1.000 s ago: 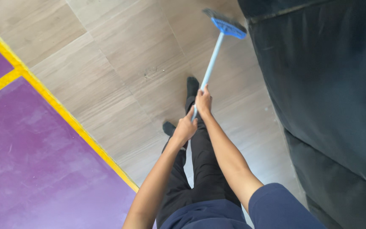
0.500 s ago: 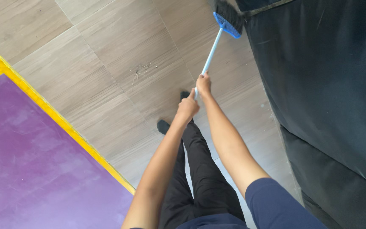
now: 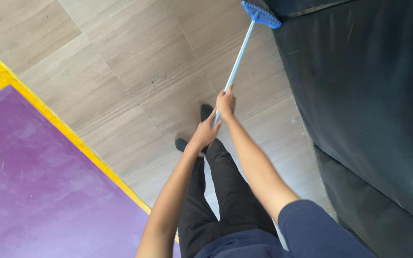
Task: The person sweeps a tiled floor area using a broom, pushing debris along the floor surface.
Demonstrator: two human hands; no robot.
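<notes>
Both hands are clamped on the pale blue handle (image 3: pixel 237 64) of a broom: my right hand (image 3: pixel 225 102) sits higher up the shaft with fingers wrapped around it, and my left hand (image 3: pixel 204 134) closes on the near end just below, the two almost touching. I have both arms stretched out nearly straight ahead and down, forearms bare, a dark blue sleeve (image 3: pixel 311 229) showing on the right upper arm. From my grip the handle runs away toward the top of view, tilted slightly right, ending in the blue broom head (image 3: pixel 260 13), which sits on the floor right at the edge of the black sofa (image 3: pixel 369 105). Below my hands I see black trousers (image 3: pixel 225 191) and dark shoes on the grey wood-look tile floor (image 3: pixel 135 67). A purple mat (image 3: pixel 39 191) with a yellow border lies well off to the left.
</notes>
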